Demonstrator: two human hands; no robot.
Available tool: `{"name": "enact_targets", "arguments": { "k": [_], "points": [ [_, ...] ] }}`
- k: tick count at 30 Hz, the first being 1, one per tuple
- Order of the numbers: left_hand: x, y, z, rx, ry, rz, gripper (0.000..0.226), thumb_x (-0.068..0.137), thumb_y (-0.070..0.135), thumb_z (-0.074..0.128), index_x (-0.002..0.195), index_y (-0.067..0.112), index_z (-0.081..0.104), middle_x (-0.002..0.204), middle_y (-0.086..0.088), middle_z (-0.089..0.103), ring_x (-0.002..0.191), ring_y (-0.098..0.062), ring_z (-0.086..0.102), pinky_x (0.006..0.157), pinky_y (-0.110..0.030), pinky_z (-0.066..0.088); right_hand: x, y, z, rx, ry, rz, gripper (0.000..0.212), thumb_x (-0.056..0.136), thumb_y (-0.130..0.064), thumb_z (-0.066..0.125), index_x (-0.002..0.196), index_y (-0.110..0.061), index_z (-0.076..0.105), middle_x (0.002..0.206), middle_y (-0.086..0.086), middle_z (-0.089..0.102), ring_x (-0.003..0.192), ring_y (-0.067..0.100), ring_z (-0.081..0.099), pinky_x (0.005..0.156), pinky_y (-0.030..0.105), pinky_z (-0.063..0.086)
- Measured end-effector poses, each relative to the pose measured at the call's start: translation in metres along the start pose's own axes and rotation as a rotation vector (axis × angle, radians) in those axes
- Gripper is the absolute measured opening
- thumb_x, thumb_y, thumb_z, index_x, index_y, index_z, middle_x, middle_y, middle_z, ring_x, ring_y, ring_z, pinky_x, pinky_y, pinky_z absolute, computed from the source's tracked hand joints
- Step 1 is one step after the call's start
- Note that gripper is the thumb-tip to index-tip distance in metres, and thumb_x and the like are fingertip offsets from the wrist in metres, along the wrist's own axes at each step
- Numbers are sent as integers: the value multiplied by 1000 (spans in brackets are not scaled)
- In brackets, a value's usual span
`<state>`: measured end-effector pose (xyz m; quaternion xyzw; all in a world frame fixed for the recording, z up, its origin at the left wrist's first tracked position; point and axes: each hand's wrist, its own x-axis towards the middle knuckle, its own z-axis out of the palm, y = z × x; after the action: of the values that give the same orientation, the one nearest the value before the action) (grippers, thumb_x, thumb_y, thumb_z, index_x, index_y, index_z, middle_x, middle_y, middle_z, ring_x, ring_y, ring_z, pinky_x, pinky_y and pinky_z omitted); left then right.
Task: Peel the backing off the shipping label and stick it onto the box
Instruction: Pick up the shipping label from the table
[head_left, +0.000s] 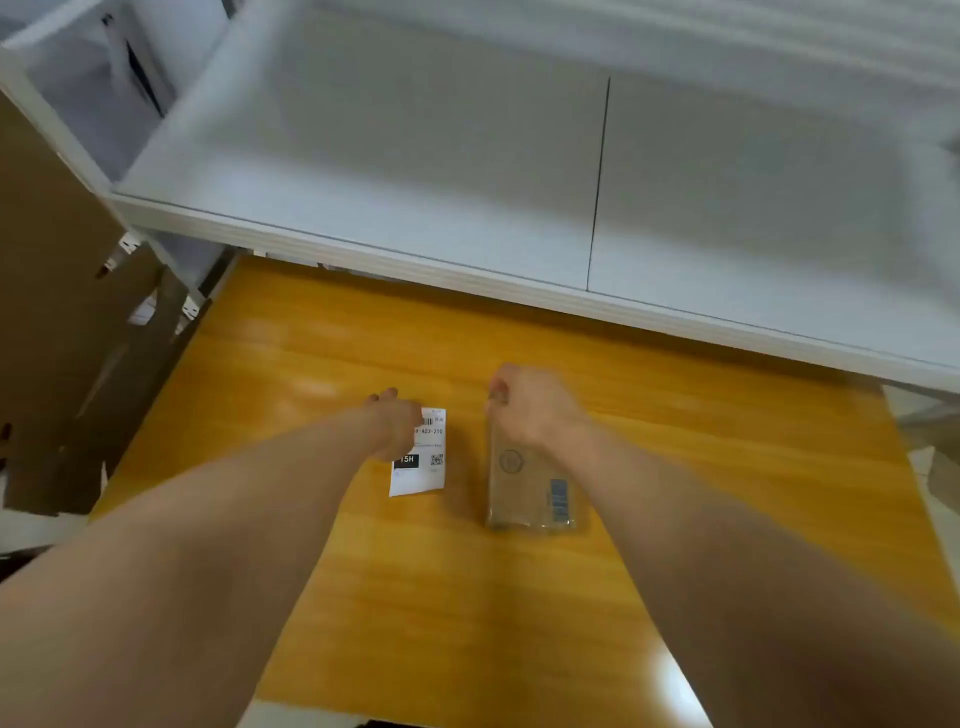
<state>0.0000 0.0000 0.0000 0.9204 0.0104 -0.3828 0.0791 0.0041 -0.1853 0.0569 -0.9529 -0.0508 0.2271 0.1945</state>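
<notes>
A white shipping label (423, 467) with a barcode, a QR code and black print lies on the orange wooden table (727, 467). My left hand (397, 423) rests on its upper left part, fingers bent over the far edge; whether it grips the label is unclear. To the right lies a small brown cardboard box (530, 488) with a blue barcode sticker, lengthwise away from me. My right hand (530, 402) is closed over the box's far end. The picture is blurred.
A white shelf (467, 182) overhangs the far side of the table, low above it. Flattened brown cardboard (62, 312) leans at the left beside the table. The table's near edge runs along the bottom of the view.
</notes>
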Motion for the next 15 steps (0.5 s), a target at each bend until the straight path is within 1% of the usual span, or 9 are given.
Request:
{"name": "enact_targets", "arguments": {
  "k": [2,4,7,9,11,12,13,15],
  "points": [
    [5,-5,1,-7,6,-1,50,99,13,47,148,20,44,161,-16,24,146,-40,27,119,-48,28,6,0,4,3,-24,6,30,97,-24,55,126,-19,61,124,6,67,111,25,63,93,39,55],
    [11,-7,4,-24,2,-15,50,101,14,46,150,21,41,161,-16,22,147,-39,25,119,-46,26,8,-1,11,6,-36,4,28,97,-21,54,124,-19,62,124,7,67,111,25,63,93,40,55],
    [22,-9,11,-86,-36,-33,51,105,17,40,155,17,30,164,-16,14,152,-40,10,121,-46,16,14,-2,23,22,-51,-1,28,96,-21,54,122,-19,64,123,8,67,109,25,64,93,42,56],
    [32,-14,17,-114,-48,-40,51,104,15,39,155,17,32,165,-16,12,152,-40,6,122,-46,14,17,-2,28,43,-59,3,28,95,-21,55,121,-21,66,122,7,68,108,25,65,92,44,56],
    [34,-14,18,-153,-63,-57,49,103,13,39,151,16,38,161,-15,21,150,-38,12,120,-44,18,19,-3,31,64,-58,2,27,95,-19,55,120,-22,66,121,6,68,107,25,65,92,44,57],
    [35,-14,19,-163,-67,-79,47,102,12,39,149,16,42,157,-15,28,147,-37,20,118,-42,22,18,-4,32,68,-56,2,26,95,-19,56,119,-22,67,121,6,68,107,24,65,92,43,57],
    [36,-13,19,-183,-37,-90,44,102,13,40,146,15,46,153,-16,34,143,-36,28,116,-41,27,19,-3,33,76,-53,0,26,95,-18,56,118,-21,67,120,6,68,106,24,65,92,43,57],
    [36,-13,18,-205,3,-125,40,101,16,43,139,13,55,147,-16,46,135,-36,43,111,-43,36,20,-3,34,90,-47,0,25,95,-17,56,117,-20,68,119,5,69,105,24,65,91,43,57]
  ]
}}
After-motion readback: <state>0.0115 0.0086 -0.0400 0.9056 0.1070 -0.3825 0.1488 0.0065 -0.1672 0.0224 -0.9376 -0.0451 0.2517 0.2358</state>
